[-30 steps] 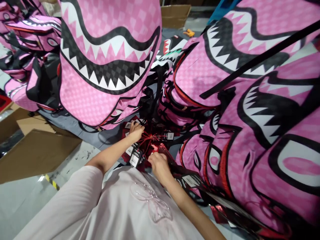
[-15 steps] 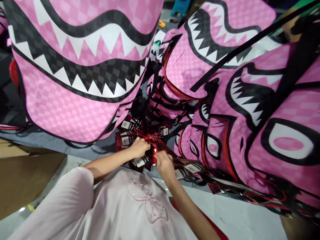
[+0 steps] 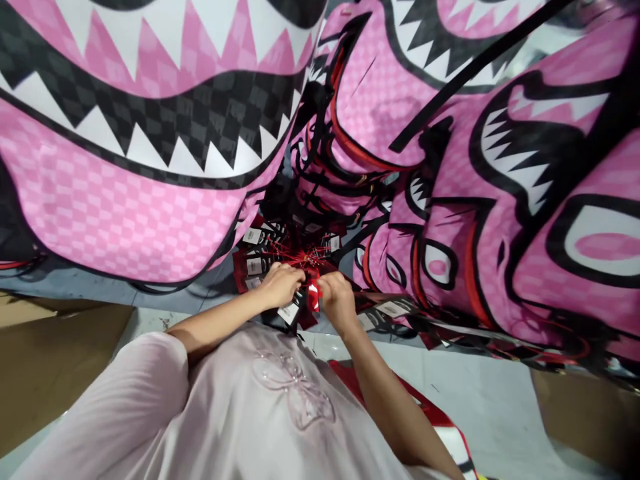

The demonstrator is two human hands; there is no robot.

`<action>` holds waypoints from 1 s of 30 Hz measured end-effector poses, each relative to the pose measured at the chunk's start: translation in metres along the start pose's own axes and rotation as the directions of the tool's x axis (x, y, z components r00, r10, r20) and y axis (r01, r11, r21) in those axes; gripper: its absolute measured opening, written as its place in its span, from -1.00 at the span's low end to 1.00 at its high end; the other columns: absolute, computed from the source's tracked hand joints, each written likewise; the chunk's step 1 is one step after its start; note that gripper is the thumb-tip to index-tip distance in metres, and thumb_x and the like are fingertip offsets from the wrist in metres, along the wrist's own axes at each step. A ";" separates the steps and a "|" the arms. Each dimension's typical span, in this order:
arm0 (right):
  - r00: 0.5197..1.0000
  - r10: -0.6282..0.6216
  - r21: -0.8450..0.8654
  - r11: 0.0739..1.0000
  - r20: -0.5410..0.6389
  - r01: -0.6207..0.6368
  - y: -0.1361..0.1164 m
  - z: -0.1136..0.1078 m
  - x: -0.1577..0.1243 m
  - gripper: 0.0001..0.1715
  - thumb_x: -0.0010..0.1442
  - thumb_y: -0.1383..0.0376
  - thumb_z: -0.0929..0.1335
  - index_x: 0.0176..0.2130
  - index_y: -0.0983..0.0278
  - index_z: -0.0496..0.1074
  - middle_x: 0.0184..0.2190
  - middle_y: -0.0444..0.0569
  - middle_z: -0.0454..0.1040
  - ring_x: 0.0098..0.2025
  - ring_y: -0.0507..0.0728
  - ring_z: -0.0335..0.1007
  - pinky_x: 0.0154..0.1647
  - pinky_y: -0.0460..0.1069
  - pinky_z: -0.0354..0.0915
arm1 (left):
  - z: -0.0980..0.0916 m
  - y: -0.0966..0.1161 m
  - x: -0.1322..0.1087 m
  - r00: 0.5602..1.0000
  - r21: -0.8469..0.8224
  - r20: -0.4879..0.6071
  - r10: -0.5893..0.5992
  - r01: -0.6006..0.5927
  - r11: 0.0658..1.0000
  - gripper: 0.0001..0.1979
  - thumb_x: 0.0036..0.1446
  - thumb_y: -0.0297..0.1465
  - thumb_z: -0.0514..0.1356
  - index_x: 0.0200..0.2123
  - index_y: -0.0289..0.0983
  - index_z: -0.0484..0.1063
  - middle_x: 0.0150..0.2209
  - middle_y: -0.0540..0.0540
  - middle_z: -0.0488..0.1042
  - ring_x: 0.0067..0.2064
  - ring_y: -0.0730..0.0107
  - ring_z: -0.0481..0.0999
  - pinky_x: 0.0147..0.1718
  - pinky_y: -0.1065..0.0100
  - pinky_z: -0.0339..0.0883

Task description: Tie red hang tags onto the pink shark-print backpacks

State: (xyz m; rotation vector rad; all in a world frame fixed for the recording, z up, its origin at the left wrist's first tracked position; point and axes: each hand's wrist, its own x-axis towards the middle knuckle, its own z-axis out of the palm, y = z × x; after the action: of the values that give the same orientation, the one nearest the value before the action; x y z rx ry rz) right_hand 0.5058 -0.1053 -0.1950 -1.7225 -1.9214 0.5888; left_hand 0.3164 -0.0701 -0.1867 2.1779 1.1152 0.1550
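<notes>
Far left: flat cardboard (image 3: pixel 55 360) is laid on the floor. Above it, the upper left of the view is filled by a big pink backpack (image 3: pixel 125 200) printed with a row of white teeth.

Lower middle: a pale shirt (image 3: pixel 260 413) is seen, with both bare forearms stretched forward from it.

Left hand (image 3: pixel 283 283): fingers are curled closed over a bunch of hang tags (image 3: pixel 280 250) tied with red strings. The bunch is lodged low in the gap between the big pink backpack and the pile at right. How many tags are caught in the fist cannot be told, as they are hidden by the fingers. A white label (image 3: pixel 289 312) is seen just under this hand, touching it.

Red tag (image 3: pixel 313 295): held upright between the two hands, at the near edge of the bunch.

Right hand (image 3: pixel 340 300): thumb and fingers are pinched tight on the red tag's right edge, with no gap seen.

Right: a pile of pink backpacks (image 3: pixel 500 200) is stacked, printed with eyes and teeth and trimmed in black and red. Loose tags (image 3: pixel 395 309) are spread along its lower edge.

Bottom right: grey floor (image 3: pixel 490 400) is exposed. A red-and-white sheet (image 3: pixel 445 427) is partly covered by the right forearm.
</notes>
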 end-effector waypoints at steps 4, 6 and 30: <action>1.000 0.000 0.152 0.988 0.016 -0.002 0.013 -0.001 0.000 -0.70 0.32 0.24 0.16 -0.38 0.24 0.34 -0.38 -0.02 0.37 -0.29 0.13 0.32 -0.18 0.02 0.25 | 0.006 0.011 -0.012 0.991 0.058 -0.096 -0.093 0.098 0.993 -0.62 0.21 -0.46 0.11 0.11 -0.22 0.29 0.06 -0.15 0.44 0.06 0.21 0.36 0.02 0.17 0.11; 0.997 -0.005 0.196 0.981 0.072 -0.009 0.020 0.002 -0.003 -0.71 0.30 0.24 0.16 -0.39 0.24 0.33 -0.37 -0.02 0.36 -0.30 0.12 0.32 -0.19 0.02 0.26 | 0.012 0.016 -0.013 0.994 0.117 -0.036 -0.107 0.111 0.987 -0.68 0.16 -0.46 0.17 0.00 -0.27 0.38 -0.02 -0.18 0.48 0.06 0.16 0.36 0.06 0.13 0.07; 0.922 -0.253 0.568 0.822 0.294 0.044 -0.019 -0.020 -0.002 -0.69 0.25 0.18 0.23 -0.47 0.24 0.32 -0.47 -0.10 0.36 -0.39 0.08 0.31 -0.26 -0.01 0.25 | 0.025 0.057 -0.087 0.846 -0.513 -0.407 -0.344 0.100 0.853 -0.75 0.26 -0.39 0.04 -0.15 -0.22 0.51 -0.04 -0.10 0.55 0.04 0.33 0.47 0.12 0.25 0.24</action>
State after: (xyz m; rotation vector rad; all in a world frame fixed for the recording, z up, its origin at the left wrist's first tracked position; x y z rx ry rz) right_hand 0.5032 -0.1099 -0.1675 -1.1305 -1.8359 1.3260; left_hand 0.3101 -0.1715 -0.1547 1.5768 1.4245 0.8245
